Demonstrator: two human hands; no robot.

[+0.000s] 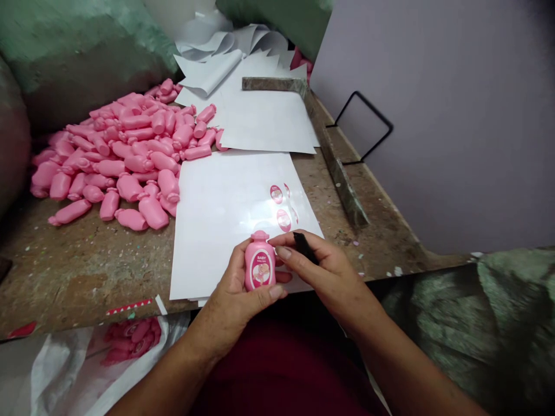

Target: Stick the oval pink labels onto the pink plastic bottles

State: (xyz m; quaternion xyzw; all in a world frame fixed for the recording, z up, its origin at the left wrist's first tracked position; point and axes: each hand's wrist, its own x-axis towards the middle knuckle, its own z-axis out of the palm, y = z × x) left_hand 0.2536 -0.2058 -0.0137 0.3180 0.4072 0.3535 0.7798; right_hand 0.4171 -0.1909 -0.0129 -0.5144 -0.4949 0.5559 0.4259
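Observation:
A small pink bottle (249, 260) with an oval label (261, 270) on its front is upright in my left hand (236, 294), whose fingers wrap round it from behind with the thumb across its base. My right hand (327, 260) is closed round a dark, narrow tool (306, 248), perhaps a cutter; its kind is not clear. The right fingertips are close beside the bottle's right side. Beneath both hands lies a white sticker sheet (217, 214), with a few oval labels (284, 220) near its right edge.
A big heap of unlabelled pink bottles (139, 144) covers the table's left side. More white sheets (264, 118) lie behind, beside a raised metal strip (342, 185). A black wire frame (377, 138) stands at the right edge. Below, a white sack (65, 364) holds labelled bottles (134, 341).

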